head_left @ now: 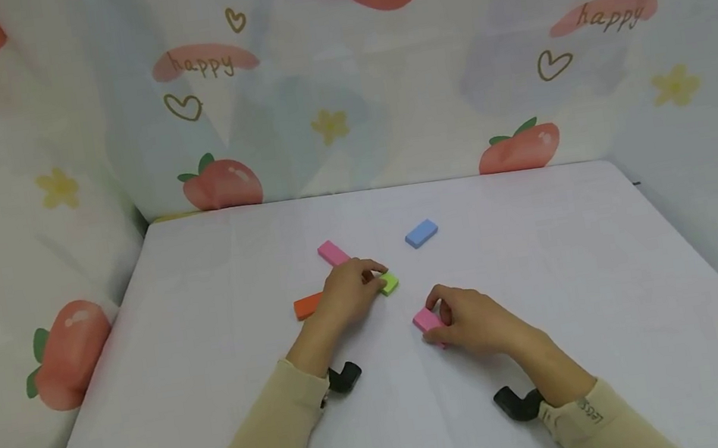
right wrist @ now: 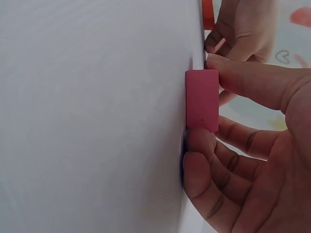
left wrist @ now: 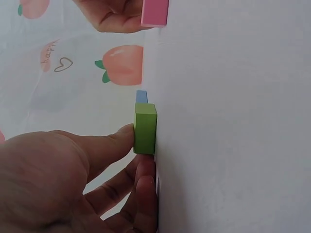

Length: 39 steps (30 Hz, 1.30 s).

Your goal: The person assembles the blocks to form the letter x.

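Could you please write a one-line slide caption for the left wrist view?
Left hand pinches a green block on the white table.

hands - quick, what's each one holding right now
Left hand: pinches the green block on the table.
Right hand: pinches a pink block on the table.

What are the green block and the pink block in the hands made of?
The green block looks like painted wood or maybe hard plastic: flat matte faces, crisp square edges, no shine. The left hand pinches it. The pink block in the right hand looks the same kind: even dull colour, sharp corners, one tiny dark speck. Which material it is cannot be told for sure.
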Each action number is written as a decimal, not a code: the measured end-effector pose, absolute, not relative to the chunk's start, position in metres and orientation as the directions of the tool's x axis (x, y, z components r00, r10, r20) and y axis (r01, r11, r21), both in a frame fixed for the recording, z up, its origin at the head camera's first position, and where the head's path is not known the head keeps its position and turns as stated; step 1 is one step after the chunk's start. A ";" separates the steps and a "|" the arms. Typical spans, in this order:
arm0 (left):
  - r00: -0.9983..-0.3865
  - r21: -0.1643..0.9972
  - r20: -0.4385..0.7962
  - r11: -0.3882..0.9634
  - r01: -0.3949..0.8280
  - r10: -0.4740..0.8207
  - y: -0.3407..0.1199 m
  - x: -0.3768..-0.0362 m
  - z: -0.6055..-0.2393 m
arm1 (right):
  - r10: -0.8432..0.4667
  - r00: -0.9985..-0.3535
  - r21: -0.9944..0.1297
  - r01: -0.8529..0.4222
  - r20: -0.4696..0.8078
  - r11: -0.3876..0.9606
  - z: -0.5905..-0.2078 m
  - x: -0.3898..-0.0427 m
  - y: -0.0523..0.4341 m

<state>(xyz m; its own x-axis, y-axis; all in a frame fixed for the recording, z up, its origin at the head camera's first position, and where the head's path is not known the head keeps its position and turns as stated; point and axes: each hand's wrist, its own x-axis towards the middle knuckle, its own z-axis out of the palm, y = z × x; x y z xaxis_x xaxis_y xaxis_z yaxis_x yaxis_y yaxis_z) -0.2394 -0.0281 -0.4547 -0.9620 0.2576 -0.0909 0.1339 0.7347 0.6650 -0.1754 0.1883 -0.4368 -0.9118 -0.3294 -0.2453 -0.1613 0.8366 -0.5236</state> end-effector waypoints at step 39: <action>-0.966 0.690 -0.061 0.710 0.140 0.250 -0.028 -0.239 -0.457 | -0.354 -0.924 -0.470 -0.250 -0.146 0.846 -0.433 -0.172 0.182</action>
<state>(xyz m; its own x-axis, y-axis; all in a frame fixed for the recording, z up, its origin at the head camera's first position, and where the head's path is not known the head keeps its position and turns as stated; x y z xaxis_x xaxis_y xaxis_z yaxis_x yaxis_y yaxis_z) -0.2393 -0.0280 -0.4574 -0.9664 0.2496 -0.0609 0.1400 0.7105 0.6897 -0.1715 0.1822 -0.4329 -0.9240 -0.3536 -0.1455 -0.2498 0.8464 -0.4704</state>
